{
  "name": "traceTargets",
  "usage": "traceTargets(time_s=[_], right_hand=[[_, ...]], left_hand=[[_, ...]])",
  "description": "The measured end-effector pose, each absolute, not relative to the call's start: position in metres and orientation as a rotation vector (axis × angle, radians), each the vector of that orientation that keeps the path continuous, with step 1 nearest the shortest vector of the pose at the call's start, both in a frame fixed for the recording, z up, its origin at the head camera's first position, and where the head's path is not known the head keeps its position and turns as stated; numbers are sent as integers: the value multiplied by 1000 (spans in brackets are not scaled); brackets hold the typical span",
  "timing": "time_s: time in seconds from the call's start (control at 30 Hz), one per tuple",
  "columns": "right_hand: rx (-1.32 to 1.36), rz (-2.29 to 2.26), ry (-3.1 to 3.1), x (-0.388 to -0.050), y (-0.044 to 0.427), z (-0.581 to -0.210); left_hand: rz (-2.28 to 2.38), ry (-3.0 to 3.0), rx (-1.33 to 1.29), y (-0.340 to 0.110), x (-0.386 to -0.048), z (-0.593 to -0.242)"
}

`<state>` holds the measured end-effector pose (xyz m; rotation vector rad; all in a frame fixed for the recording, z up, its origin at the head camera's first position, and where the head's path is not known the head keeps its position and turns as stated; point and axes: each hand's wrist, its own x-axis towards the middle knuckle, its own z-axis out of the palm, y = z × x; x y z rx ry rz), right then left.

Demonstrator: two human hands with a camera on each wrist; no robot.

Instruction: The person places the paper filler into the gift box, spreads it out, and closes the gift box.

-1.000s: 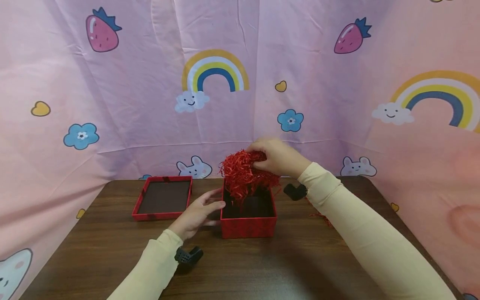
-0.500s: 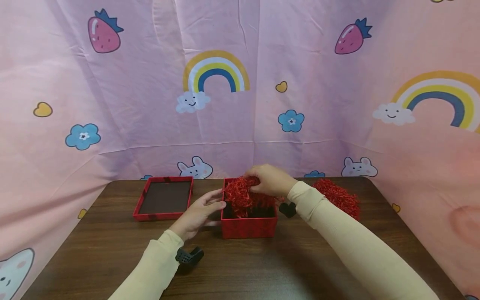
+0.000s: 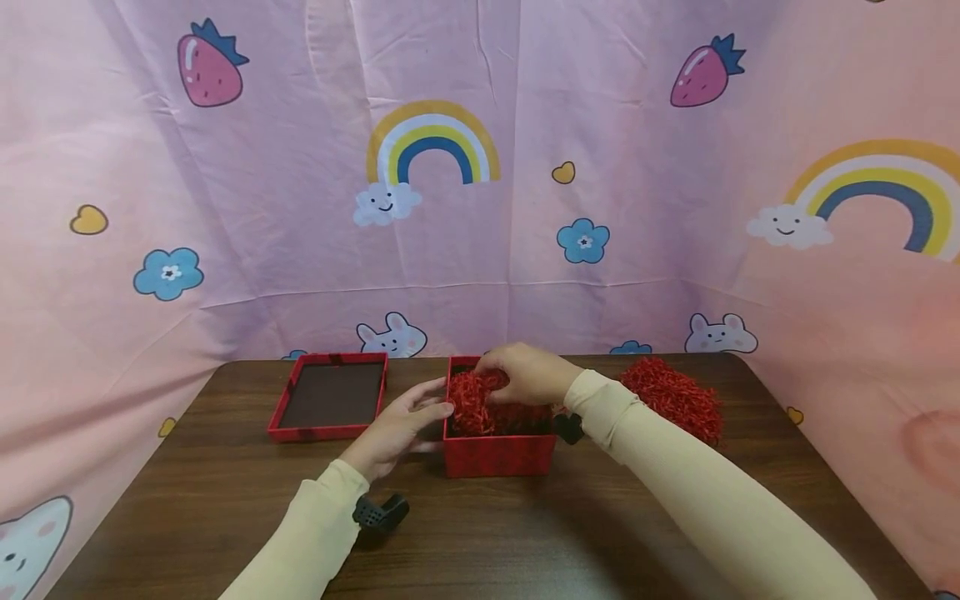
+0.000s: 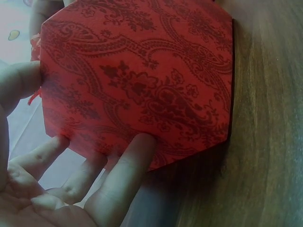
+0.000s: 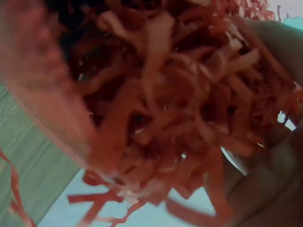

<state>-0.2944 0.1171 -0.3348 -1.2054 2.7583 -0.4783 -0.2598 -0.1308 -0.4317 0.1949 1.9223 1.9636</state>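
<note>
A red box (image 3: 498, 456) with a dark inside stands at the middle of the table. The left hand (image 3: 393, 425) rests against its left side; in the left wrist view the fingertips of that hand (image 4: 71, 184) touch the patterned red side (image 4: 137, 80), spread and nearly straight. Over the box's opening the right hand (image 3: 528, 375) holds a clump of red shredded paper (image 3: 471, 404), fingers curled into it and partly hidden. The right wrist view shows the shreds (image 5: 175, 94) close up beside the box wall (image 5: 47, 94), with part of the right hand (image 5: 270, 184) at the right.
The shallow red lid (image 3: 318, 432) lies with its dark inside up at the left of the brown table (image 3: 465, 533). A heap of red shredded paper (image 3: 675, 400) lies at the right, behind the right sleeve. A printed cloth (image 3: 465, 250) hangs behind the table.
The right hand has moved down with the red shreds, from above the box into its opening. The heap at the right has come into view from behind the arm. The left hand has stayed put.
</note>
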Motion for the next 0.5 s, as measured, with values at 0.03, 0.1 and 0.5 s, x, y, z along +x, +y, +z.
traceTargets(time_s=[0.03, 0.1, 0.5], right_hand=[[-1211, -478, 2749, -295, 117, -335], [-1223, -477, 2731, -295, 118, -336], [-1234, -496, 2626, -295, 120, -330]], left_hand=[[1967, 1920, 186, -130, -260, -432], [1970, 1921, 182, -130, -260, -431], [1963, 1932, 176, -130, -260, -432]])
